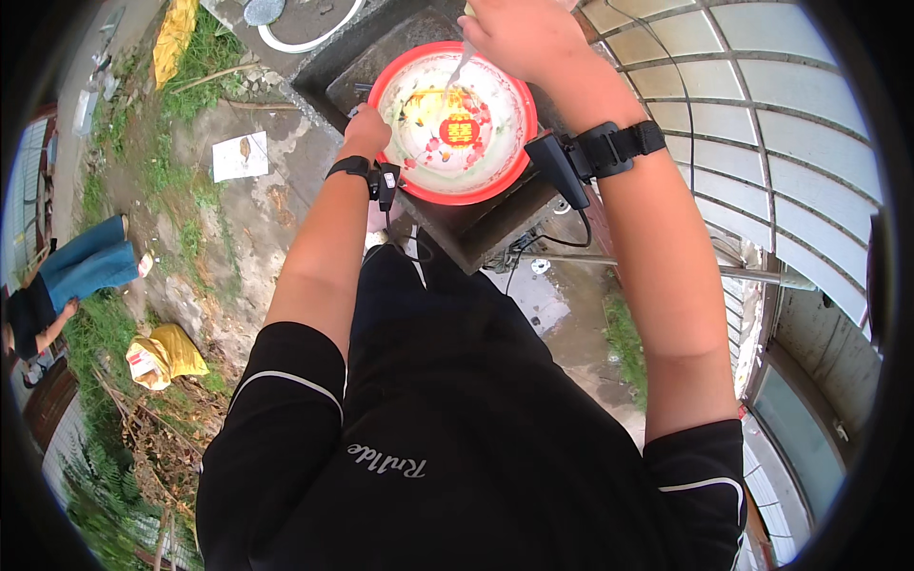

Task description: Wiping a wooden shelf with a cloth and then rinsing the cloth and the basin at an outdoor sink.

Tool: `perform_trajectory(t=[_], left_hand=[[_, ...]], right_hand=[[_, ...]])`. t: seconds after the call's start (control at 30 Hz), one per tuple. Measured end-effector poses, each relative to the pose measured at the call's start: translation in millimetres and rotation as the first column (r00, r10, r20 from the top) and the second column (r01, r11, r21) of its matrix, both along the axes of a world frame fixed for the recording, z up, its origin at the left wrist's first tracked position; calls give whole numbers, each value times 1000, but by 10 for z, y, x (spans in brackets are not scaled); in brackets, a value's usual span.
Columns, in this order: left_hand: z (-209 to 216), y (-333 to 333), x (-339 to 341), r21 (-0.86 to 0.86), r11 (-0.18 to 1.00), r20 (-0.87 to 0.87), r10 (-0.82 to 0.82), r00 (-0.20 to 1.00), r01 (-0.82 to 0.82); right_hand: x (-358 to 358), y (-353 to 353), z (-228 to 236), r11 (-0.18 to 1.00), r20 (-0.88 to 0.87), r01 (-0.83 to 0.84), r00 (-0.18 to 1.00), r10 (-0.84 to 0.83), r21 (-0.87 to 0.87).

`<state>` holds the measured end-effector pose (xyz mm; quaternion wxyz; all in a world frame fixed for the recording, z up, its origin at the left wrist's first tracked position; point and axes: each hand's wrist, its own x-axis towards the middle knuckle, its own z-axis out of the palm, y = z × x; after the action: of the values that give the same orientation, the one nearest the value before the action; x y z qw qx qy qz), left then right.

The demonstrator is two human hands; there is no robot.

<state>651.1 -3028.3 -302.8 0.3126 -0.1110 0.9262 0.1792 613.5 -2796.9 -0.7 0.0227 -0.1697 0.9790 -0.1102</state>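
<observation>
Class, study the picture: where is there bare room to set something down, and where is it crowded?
Mostly bare concrete lies between the white sheet and the left forearm. Crowded: the sink, mostly covered by the red-rimmed basin, with the left hand at its rim and the right hand near its upper right edge.

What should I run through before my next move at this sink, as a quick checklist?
1. Left hand on the rim of the red-rimmed basin: ok, it appears to grip the left side.
2. Basin facing up over the concrete sink: ok.
3. Basin steadily supported underneath: cannot tell, its underside is hidden.
4. Right hand holding securely: cannot tell, it is partly cut off at the picture's top edge.
5. Right wrist device strapped on: ok, its black band wraps the wrist.
6. Its cable tidy: not ok, it loops loosely near the sink.
</observation>
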Motion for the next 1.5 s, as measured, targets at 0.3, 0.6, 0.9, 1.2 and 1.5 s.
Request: perform_trajectory(t=[0.3, 0.6, 0.9, 1.2, 1.5], left_hand=[[174, -26, 272, 79, 995, -137, -50, 989, 61], [588, -1095, 1519, 380, 921, -312, 44, 949, 82], [263, -3646, 4158, 49, 806, 213, 569, 794, -590], [505, -3374, 4962, 294, 610, 283, 679, 677, -735], [705, -3885, 4654, 261, 837, 24, 492, 870, -481]], right_hand=[[11, -26, -56, 999, -3, -2, 1000, 3, 39], [23, -16, -102, 988, 33, 132, 990, -135, 84], [71, -206, 45, 958, 104, 271, 954, -280, 90], [-57, -294, 99, 948, 72, 34, 996, -60, 318], [319, -401, 284, 966, -42, 142, 990, -136, 217]])
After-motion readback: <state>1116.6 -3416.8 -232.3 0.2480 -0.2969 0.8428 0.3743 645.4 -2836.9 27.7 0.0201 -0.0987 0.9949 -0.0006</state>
